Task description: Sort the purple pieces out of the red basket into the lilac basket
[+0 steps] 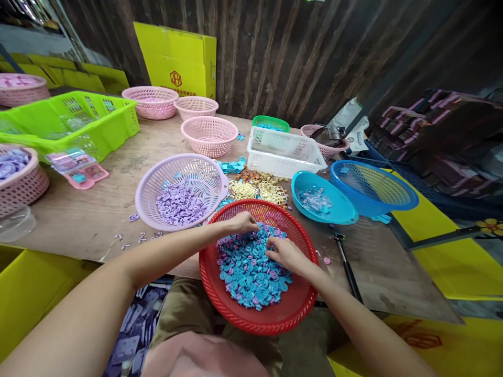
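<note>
A lime-green crate (113, 135) left, a yellow carton (173, 57) behind — blurry stacks (444, 118), perhaps cardboard, far right.

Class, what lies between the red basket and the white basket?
Between the red basket and the white basket, the head view shows mainly pale yellow pieces and brown pieces.

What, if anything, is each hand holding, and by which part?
The left hand and right hand are over the discs in the red basket; whether either pinches one, or where, cannot be made out.
</note>
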Motion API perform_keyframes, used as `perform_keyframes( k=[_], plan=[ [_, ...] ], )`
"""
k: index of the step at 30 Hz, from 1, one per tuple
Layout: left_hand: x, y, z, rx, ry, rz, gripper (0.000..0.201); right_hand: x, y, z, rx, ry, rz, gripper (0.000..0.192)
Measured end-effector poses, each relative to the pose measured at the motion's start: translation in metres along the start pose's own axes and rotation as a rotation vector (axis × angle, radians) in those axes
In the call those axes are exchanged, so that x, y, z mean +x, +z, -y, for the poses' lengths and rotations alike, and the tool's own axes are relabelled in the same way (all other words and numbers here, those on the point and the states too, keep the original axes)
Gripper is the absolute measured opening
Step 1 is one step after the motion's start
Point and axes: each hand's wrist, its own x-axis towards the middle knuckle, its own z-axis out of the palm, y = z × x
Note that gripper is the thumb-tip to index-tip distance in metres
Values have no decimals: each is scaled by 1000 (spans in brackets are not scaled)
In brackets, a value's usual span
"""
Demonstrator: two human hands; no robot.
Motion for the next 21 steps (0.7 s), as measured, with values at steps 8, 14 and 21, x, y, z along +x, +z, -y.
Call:
perform_keyframes(
  k=[8,14,21],
  plan=[
    [11,13,3,671,128,-4,22,-3,10,11,-425,19,44,19],
    [19,0,2,540,153,41,10,-2,7,2,-266,-26,28,15],
    [9,-18,0,-238,-27,180,19,-3,2,-14,63,-49,7,13]
  ],
)
